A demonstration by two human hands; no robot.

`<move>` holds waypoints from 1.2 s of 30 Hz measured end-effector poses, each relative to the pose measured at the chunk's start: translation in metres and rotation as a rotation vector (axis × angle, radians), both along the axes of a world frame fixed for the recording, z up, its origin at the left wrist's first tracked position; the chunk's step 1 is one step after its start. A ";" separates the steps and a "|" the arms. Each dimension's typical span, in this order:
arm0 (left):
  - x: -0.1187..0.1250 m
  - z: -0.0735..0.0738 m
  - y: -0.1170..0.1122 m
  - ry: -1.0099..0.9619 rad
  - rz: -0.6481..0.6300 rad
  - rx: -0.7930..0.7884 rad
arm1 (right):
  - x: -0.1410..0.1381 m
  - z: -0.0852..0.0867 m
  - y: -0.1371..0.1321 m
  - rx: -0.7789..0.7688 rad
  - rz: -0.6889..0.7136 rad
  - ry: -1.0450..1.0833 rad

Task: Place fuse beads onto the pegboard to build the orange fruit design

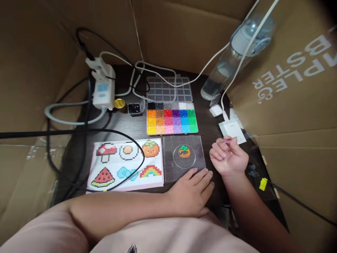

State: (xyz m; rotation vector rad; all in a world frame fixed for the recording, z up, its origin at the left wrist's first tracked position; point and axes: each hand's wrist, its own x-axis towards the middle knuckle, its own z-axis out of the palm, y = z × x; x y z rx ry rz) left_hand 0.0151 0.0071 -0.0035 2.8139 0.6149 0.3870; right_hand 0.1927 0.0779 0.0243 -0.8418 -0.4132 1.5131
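Note:
My left hand [193, 191] lies flat with its fingers stretched out, the tips over the near edge of a clear pegboard [168, 168]. Inside a ring on that board sits an orange fruit with a green top made of fuse beads [184, 152], with a darker patch across its middle. My right hand [229, 156] is raised to the right of the board, palm up and fingers curled. Its thumb and forefinger are pressed together; whatever they may hold is too small to tell. Beyond the board stands a compartment box of coloured beads [172, 121] with its clear lid [168, 92] folded back.
A pattern sheet [116, 168] lies left of the pegboard, under a black cable loop. Behind are a power strip [104, 86], a gold tin [119, 104] and a small box of dark beads [134, 109]. A water bottle [223, 70] leans at right, near a white card [228, 128]. Cardboard walls enclose the table.

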 end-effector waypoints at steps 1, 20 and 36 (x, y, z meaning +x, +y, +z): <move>0.000 0.002 -0.001 0.010 0.000 0.011 | 0.002 0.003 0.003 0.020 0.019 0.060; -0.006 0.026 -0.022 0.198 0.061 0.270 | -0.014 0.024 0.051 0.306 0.095 -0.006; -0.070 0.050 0.043 -0.227 0.578 0.008 | -0.032 -0.022 0.054 0.204 -0.144 -0.305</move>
